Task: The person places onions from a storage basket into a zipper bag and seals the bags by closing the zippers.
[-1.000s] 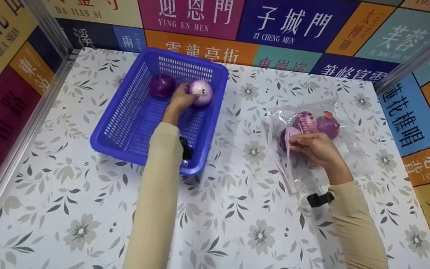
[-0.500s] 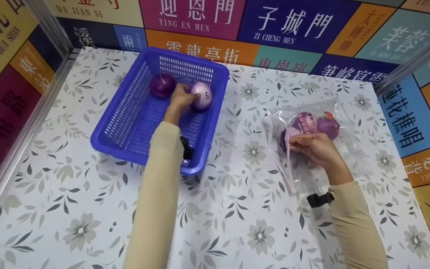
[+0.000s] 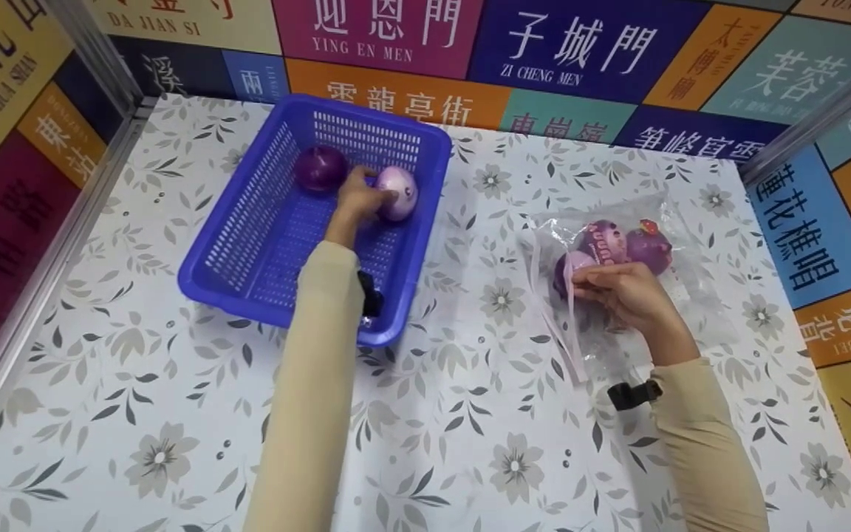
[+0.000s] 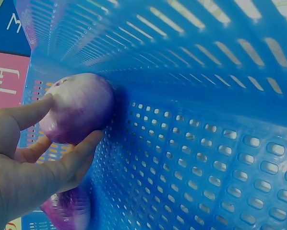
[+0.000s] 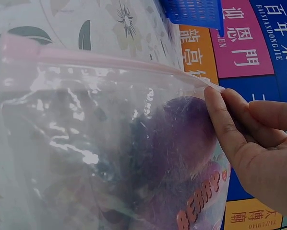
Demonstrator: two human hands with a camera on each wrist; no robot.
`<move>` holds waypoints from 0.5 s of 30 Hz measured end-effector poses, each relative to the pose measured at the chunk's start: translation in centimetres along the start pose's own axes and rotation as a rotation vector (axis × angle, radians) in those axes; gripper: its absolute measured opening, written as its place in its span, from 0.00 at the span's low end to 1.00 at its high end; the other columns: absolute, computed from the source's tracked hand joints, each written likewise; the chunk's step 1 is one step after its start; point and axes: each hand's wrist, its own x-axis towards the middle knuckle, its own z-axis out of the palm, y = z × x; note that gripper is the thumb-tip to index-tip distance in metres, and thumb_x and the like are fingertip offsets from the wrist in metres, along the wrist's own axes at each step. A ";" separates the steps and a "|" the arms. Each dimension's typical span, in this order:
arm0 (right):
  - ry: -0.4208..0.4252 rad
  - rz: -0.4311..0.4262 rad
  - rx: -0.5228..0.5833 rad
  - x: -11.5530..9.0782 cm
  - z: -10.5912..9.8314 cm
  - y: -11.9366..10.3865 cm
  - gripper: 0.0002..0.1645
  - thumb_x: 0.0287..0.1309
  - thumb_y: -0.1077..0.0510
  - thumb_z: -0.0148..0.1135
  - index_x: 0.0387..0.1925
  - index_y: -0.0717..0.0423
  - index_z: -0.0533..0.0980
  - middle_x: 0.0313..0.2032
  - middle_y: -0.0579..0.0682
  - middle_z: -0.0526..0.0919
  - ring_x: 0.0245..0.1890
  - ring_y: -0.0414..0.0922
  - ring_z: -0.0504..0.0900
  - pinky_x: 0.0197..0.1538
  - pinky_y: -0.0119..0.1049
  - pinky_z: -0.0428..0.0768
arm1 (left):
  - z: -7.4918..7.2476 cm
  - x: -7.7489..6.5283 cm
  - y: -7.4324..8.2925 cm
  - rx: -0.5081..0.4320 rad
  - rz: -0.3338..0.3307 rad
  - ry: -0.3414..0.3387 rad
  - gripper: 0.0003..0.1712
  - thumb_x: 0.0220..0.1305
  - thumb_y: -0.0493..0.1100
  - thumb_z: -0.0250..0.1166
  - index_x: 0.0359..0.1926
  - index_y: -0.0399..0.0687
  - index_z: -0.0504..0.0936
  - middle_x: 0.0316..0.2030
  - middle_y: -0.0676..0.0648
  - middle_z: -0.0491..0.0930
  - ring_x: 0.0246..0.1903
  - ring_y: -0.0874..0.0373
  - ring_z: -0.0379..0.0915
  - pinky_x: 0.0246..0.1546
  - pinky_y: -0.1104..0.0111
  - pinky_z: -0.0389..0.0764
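Observation:
In the head view my left hand (image 3: 359, 199) reaches into the blue plastic basket (image 3: 248, 309) and holds a pale purple onion (image 3: 397, 193) near the right wall. The left wrist view shows the thumb on one side of this onion (image 4: 81, 105) and fingertips on the other. A darker red onion (image 3: 320, 168) lies to the left. With my right hand (image 3: 629, 292) I pinch the edge of a clear zip bag (image 3: 684, 310), which lies on the table. Several purple onions (image 3: 647, 251) show through its plastic; printed lettering partly covers them.
White floral cloth (image 3: 470, 443) covers the table. Colourful lettered panels (image 3: 566, 48) stand behind and at both sides. Between the basket and the bag lies a strip of the cloth. Each wrist wears a black band camera (image 3: 634, 395).
The pale onion has turned and shifted slightly down toward me in the basket, with my left hand moving a little with it. My right hand and the bag stay put.

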 end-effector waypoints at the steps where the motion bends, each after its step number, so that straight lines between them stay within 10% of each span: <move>1: 0.001 0.001 0.000 0.0 0.0 0.0 0.16 0.57 0.79 0.40 0.35 0.78 0.77 0.30 0.61 0.82 0.33 0.51 0.82 0.45 0.43 0.78 | 0.0 0.0 0.0 0.004 0.000 0.001 0.31 0.52 0.34 0.65 0.57 0.38 0.65 0.53 0.35 0.68 0.40 0.43 0.74 0.37 0.57 0.80; 15: 0.006 0.013 0.009 -0.1 -0.1 -0.1 0.16 0.57 0.79 0.41 0.34 0.77 0.77 0.31 0.61 0.82 0.33 0.51 0.83 0.45 0.42 0.78 | 0.2 0.0 0.0 -0.002 0.001 0.004 0.32 0.50 0.33 0.65 0.57 0.40 0.63 0.54 0.35 0.67 0.46 0.43 0.72 0.36 0.56 0.81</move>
